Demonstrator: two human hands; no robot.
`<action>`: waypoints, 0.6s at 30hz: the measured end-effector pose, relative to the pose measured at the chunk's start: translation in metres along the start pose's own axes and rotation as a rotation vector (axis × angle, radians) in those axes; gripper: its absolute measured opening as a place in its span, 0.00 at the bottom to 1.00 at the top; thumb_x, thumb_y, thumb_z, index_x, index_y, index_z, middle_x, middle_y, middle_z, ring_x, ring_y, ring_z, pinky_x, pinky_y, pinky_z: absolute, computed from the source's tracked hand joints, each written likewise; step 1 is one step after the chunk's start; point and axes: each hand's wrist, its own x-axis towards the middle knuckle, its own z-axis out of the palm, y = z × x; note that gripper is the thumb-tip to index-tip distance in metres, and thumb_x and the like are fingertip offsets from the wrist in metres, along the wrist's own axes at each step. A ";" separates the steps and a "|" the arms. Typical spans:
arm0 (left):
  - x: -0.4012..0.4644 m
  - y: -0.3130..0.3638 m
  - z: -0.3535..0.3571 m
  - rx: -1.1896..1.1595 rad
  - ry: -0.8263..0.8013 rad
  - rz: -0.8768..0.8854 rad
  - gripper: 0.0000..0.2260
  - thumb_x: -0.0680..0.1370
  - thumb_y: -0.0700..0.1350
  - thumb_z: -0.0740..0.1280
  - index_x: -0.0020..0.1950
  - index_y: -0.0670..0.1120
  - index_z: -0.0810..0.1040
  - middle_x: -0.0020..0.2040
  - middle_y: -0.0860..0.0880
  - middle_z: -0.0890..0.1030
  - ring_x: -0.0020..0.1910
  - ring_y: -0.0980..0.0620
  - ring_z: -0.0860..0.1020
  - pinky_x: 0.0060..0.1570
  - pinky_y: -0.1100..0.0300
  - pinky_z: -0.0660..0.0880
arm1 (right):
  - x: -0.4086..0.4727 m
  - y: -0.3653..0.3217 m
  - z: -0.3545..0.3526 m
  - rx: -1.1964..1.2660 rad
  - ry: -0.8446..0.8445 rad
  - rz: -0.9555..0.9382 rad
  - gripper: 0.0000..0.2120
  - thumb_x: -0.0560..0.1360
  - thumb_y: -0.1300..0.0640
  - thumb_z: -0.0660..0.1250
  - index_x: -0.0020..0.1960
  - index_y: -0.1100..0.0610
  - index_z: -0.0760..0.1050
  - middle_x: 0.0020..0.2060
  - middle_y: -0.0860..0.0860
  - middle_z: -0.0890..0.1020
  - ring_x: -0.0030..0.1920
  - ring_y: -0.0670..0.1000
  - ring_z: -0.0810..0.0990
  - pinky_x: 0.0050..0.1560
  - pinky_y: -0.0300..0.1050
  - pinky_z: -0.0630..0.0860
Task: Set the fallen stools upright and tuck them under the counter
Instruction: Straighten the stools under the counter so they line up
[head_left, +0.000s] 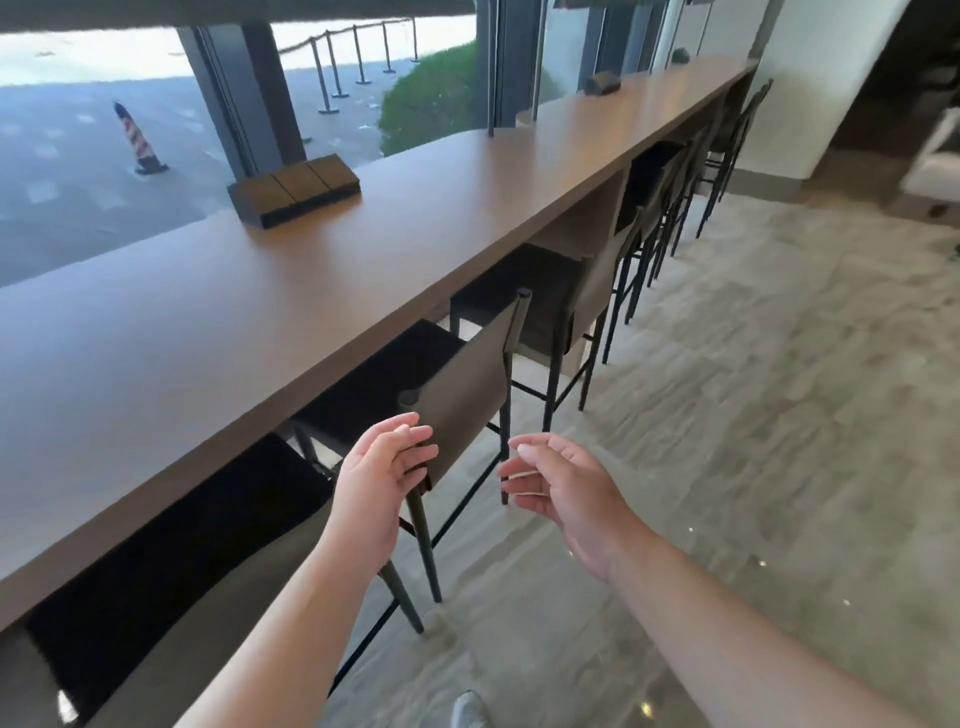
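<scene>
A long brown wooden counter (311, 270) runs from lower left to upper right. Several tall stools stand upright along it, seats under its edge. The nearest stool (156, 561) is at lower left, its dark seat partly behind my left arm. The second stool (467, 384) has a grey-brown backrest and thin black legs. My left hand (384, 467) is open at the backrest's lower left corner, fingers touching or just off it. My right hand (556, 488) hovers open to the right of that stool, holding nothing. More stools (592, 291) continue toward the far end.
A dark wooden box (293, 189) sits on the counter by the window, smaller ones (602, 83) farther along. Large windows line the far side. Pale stone floor (753, 415) spreads to the right. My shoe (470, 712) shows at the bottom edge. A white wall (810, 78) stands at upper right.
</scene>
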 end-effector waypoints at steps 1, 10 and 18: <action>0.015 0.002 0.000 -0.013 0.008 0.005 0.15 0.73 0.48 0.66 0.58 0.49 0.82 0.54 0.47 0.85 0.54 0.48 0.84 0.53 0.53 0.75 | 0.016 -0.006 0.004 -0.025 -0.008 0.007 0.13 0.72 0.47 0.64 0.52 0.51 0.80 0.45 0.53 0.86 0.47 0.52 0.85 0.46 0.45 0.77; 0.091 0.019 -0.030 0.036 0.111 0.046 0.08 0.80 0.45 0.66 0.55 0.52 0.83 0.52 0.49 0.85 0.53 0.49 0.83 0.52 0.55 0.75 | 0.129 -0.041 0.060 -0.194 -0.157 -0.009 0.08 0.79 0.52 0.62 0.53 0.51 0.79 0.44 0.50 0.86 0.46 0.49 0.85 0.48 0.44 0.80; 0.090 0.005 -0.072 0.092 0.352 -0.001 0.08 0.81 0.45 0.64 0.57 0.51 0.81 0.52 0.51 0.85 0.52 0.50 0.83 0.59 0.48 0.76 | 0.176 -0.035 0.108 -0.286 -0.317 0.045 0.07 0.81 0.56 0.62 0.54 0.52 0.79 0.46 0.52 0.86 0.48 0.50 0.85 0.52 0.46 0.81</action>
